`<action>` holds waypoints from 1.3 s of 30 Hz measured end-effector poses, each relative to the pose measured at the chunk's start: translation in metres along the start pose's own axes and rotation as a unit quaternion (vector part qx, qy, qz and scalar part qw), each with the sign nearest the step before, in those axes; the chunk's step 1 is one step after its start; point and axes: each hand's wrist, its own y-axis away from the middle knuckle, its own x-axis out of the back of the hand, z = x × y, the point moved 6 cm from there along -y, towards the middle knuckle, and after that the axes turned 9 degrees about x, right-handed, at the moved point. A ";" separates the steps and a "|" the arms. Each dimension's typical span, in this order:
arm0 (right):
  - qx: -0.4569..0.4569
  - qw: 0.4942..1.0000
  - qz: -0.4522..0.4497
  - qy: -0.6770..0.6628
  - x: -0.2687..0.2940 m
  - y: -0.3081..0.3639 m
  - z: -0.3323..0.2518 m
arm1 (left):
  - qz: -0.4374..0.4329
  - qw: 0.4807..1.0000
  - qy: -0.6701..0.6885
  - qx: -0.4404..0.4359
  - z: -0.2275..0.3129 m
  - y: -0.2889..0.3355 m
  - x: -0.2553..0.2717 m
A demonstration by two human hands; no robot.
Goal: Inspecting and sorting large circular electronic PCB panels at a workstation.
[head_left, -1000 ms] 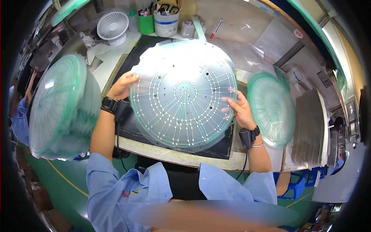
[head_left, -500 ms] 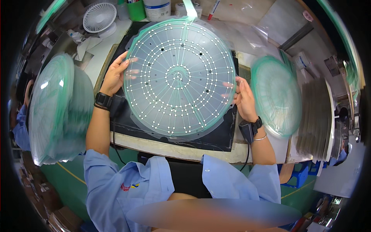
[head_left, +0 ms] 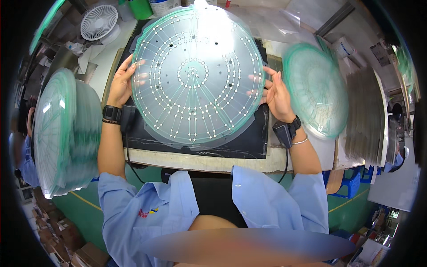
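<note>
Pale workbench [head_left: 213, 163], black mat [head_left: 240, 150] on top. Left hand [head_left: 120, 86]: thumb over the rim of a round sheet [head_left: 195, 95], fingers beneath, pinching it. Right hand [head_left: 279, 98]: fingers spread under the opposite rim, seen through it; firmness of hold cannot be told. Sheet is over the mat, between the 2 hands. Outline near circular, length and width about equal; tab at the far edge points away from the person. Translucent, green-edged; white dots in rings, radial lines, glare at far side. Similar sheets: 1 left stack [head_left: 55, 129], 1 right stack [head_left: 316, 89].
</note>
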 end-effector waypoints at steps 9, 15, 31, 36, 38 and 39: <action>-0.017 1.000 -0.014 -0.002 -0.005 0.000 0.002 | 0.005 0.999 0.037 -0.006 -0.006 -0.003 0.008; -0.023 0.999 -0.041 -0.010 -0.008 0.005 0.004 | 0.013 0.998 0.060 -0.018 -0.006 -0.002 0.004; 0.007 0.995 -0.004 0.102 -0.009 -0.002 -0.001 | -0.011 0.989 0.129 -0.065 -0.004 -0.001 -0.001; 0.084 0.985 0.058 0.141 0.005 -0.005 -0.011 | -0.081 0.983 0.146 -0.080 0.005 0.008 -0.020; 0.159 0.975 0.072 0.140 0.014 -0.002 -0.028 | -0.121 0.976 0.165 -0.079 0.021 0.024 -0.035; 0.164 0.974 0.069 0.144 0.015 -0.005 -0.035 | -0.143 0.986 0.049 -0.067 0.024 0.031 -0.041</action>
